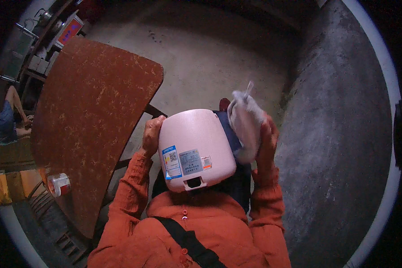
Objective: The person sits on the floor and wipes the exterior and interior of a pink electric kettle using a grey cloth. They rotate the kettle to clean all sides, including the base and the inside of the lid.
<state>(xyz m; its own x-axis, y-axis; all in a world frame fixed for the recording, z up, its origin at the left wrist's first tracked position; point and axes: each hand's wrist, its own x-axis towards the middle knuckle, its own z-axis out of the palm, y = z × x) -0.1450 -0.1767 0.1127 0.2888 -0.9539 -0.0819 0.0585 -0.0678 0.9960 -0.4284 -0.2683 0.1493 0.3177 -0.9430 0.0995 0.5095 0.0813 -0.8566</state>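
A pale pink rice cooker [196, 131] rests on my lap, tilted so that its labelled side faces up. Blue, silver and white stickers are on that side, and a dark socket opening shows at its near edge. My left hand [152, 135] is closed on the cooker's left edge, with the fingers partly hidden behind it. To the right of the cooker, my right hand [267, 139] grips a crumpled greyish-white cloth [246, 117], held a little apart from the pink shell.
A brown table [98, 85] with a marbled top stands on my left. On its near end lies a tape roll [59, 184]. Another person's bare legs and blue shorts [5, 121] show at the far left. A grey wall [339, 120] rises on the right.
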